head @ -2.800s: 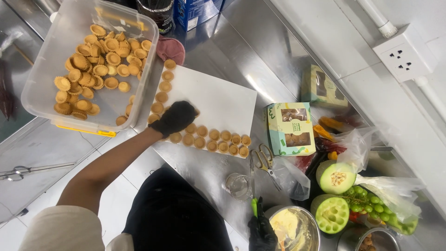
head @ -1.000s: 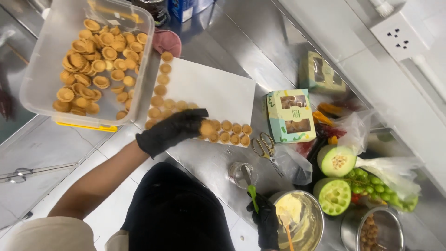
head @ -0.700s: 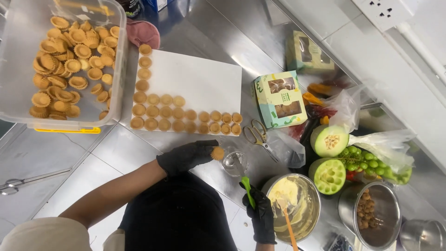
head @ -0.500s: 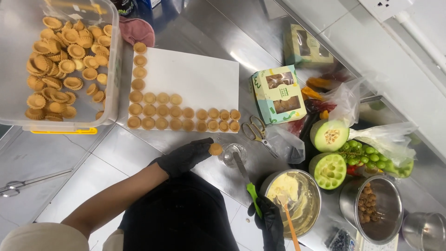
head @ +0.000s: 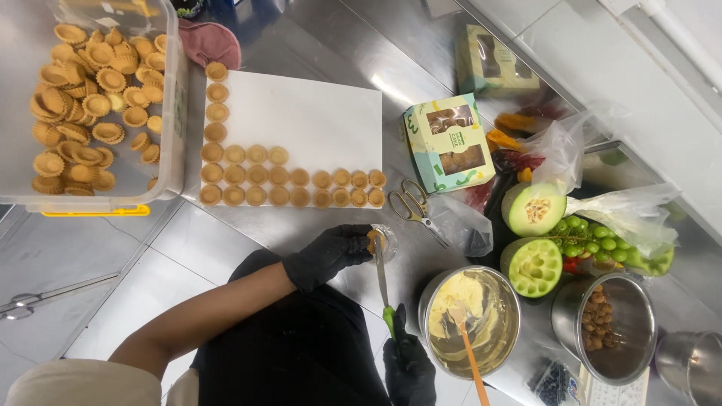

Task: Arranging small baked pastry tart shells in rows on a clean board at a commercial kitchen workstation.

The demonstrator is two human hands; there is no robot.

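A: What sits furthest left?

B: A clear plastic tub (head: 171, 113) heaped with empty tart shells, at the edge of a steel counter (head: 316, 45). Just beside it lies a white board (head: 308, 120) with more shells: 1 column down its left edge and 2 rows along its near edge.

A: And the hands?

B: Both wear black gloves. The left hand (head: 331, 254) is curled closed around 1 tart shell (head: 372, 240), held near the body, well apart from the board, over a small glass dish (head: 387, 239). The right hand (head: 408, 367) is closed in a fist around the green handle of a thin knife (head: 381, 274), whose blade tip reaches up to the shell.

A: Which step does that look like?

B: Filling or trimming a single shell, I judge; I cannot tell whether cream is on the blade. The next move seems to call for a steady shell and a gentle blade, since the pastry looks brittle.

A: Further right?

B: A steel bowl of pale yellow cream (head: 470, 319) with an orange spatula, scissors (head: 417, 207), a green box of pastries (head: 450, 143), 2 halves of a green melon (head: 532, 237), grapes, and a steel pot of nuts (head: 598, 316).
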